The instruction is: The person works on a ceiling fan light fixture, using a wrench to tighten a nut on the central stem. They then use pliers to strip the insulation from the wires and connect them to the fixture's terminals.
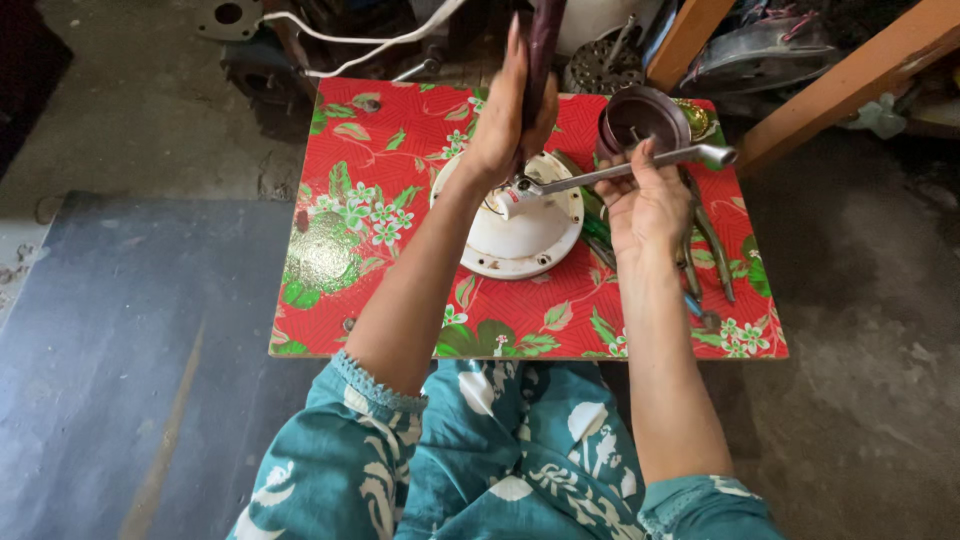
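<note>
Fingers (640,165) of rt hand (645,205) wrap socket wrench (625,170); lt hand (505,115) grips dark rod (543,45).

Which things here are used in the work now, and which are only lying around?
In use: left hand on dark upright rod; right hand on metal socket wrench; white round housing.
Lying about: brown round cup; pliers; white cable.

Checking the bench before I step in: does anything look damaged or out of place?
Nothing looks broken or spilled. The red floral-patterned low table has a worn, discoloured patch at its left side, and loose metal hand tools lie crowded along its right edge.
</note>
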